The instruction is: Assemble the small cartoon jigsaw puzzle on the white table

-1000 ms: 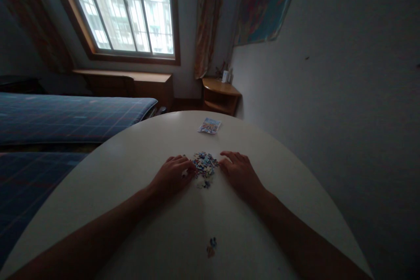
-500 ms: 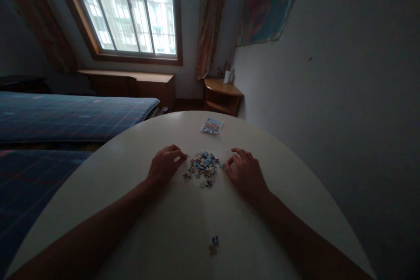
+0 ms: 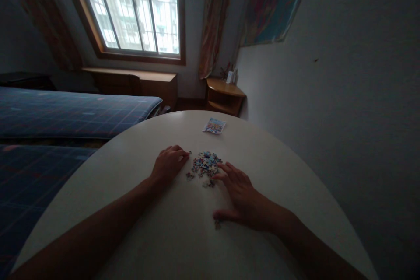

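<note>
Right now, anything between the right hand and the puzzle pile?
Nothing visible. The right hand has fingertips at the right edge of the puzzle pile; contact unclear. Loose pieces by its thumb lie aside.

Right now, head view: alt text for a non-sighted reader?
A person's bare left hand and bare right hand flank a heap of small multicoloured jigsaw pieces on a rounded white table, the right spread open, its thumb by a small loose cluster nearer the camera. A flat, picture-printed square lies beyond the heap.
</note>
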`<move>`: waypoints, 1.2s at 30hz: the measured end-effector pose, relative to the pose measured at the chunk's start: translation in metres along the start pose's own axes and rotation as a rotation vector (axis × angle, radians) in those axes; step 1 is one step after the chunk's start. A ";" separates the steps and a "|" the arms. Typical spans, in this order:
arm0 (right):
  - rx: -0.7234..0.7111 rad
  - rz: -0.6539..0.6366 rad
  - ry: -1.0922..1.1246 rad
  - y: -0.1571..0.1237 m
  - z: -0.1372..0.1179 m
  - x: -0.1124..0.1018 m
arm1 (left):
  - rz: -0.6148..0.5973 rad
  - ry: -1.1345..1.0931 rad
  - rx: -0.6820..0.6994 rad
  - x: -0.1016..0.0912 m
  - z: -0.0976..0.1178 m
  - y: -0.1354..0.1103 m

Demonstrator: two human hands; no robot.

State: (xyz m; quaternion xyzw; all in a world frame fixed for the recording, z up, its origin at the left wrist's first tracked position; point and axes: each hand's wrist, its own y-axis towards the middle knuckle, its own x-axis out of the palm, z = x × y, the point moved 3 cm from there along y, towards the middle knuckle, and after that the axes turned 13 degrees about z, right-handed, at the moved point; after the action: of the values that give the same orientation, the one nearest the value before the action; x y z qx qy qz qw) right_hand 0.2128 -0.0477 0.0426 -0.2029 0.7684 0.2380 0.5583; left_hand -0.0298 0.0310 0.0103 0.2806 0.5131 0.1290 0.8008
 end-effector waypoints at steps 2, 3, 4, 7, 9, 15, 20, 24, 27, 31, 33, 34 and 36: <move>0.060 0.098 -0.073 0.005 0.017 0.003 | 0.013 -0.018 0.018 -0.002 0.004 -0.001; 0.097 0.161 -0.115 0.007 0.026 0.004 | 0.022 -0.042 0.045 -0.004 0.008 -0.001; 0.134 0.219 -0.157 0.009 0.034 0.005 | 0.028 -0.075 0.089 -0.006 0.014 -0.003; 0.161 0.395 -0.241 0.016 0.046 0.006 | 0.005 -0.194 0.330 -0.013 0.036 -0.011; 0.106 0.479 -0.219 0.020 0.044 0.004 | -0.025 -0.223 0.489 -0.016 0.050 -0.018; -0.071 0.521 -0.024 0.023 0.025 0.007 | -0.094 -0.214 0.594 -0.016 0.060 -0.025; -0.040 0.492 0.023 0.023 0.024 0.014 | -0.092 -0.204 0.589 -0.012 0.058 -0.024; -0.002 0.479 0.070 0.025 0.022 0.015 | -0.097 -0.245 0.552 -0.010 0.058 -0.024; 0.008 0.478 0.092 0.025 0.019 0.013 | -0.100 -0.260 0.537 -0.010 0.058 -0.024; -0.004 0.492 0.102 0.025 0.017 0.010 | -0.077 -0.281 0.548 -0.012 0.056 -0.022; -0.006 0.504 0.104 0.025 0.017 0.009 | -0.052 -0.276 0.543 -0.012 0.054 -0.021; -0.007 0.512 0.102 0.025 0.018 0.008 | -0.047 -0.268 0.539 -0.012 0.054 -0.021; -0.010 0.524 0.098 0.025 0.019 0.007 | -0.055 -0.250 0.530 -0.010 0.052 -0.020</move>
State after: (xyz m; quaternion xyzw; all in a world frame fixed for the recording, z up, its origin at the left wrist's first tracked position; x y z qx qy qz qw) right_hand 0.2108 -0.0164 0.0344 -0.0111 0.8196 0.3682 0.4388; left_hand 0.0103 -0.0070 0.0224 0.4798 0.4335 -0.0669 0.7598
